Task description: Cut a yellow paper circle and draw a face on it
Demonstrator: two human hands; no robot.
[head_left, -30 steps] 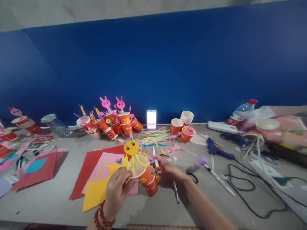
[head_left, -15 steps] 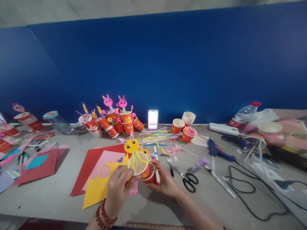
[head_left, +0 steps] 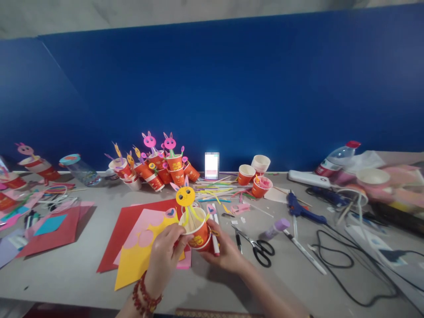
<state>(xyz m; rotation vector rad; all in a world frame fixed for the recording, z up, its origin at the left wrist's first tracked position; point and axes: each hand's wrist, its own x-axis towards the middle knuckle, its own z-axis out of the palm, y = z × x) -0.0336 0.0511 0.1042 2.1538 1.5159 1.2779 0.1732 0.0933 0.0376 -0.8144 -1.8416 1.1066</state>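
Observation:
Between my hands is a red paper cup (head_left: 198,236) with a white rim. Rising from it is a yellow paper rabbit head (head_left: 185,196) with dark eyes, pink ears and yellow-green strips below. A second red cup seems to sit behind or under the first, mostly hidden. My left hand (head_left: 169,247), with red beads at its wrist, pinches the cup's left rim between thumb and fingers. My right hand (head_left: 225,251) wraps around the lower right side. A white marker with a red cap (head_left: 215,245) shows by the right fingers; I cannot tell whether they grip it.
Yellow paper (head_left: 130,265) and red paper (head_left: 111,247) lie left of my hands. Black-handled scissors (head_left: 263,251), a purple glue stick (head_left: 277,228) and a blue glue gun (head_left: 304,212) with its cord are to the right. Finished rabbit cups (head_left: 175,163) stand by the blue wall.
The cup and rabbit head have shifted slightly right and tipped, so more of the cup's printed front shows. Both hands keep hold of it.

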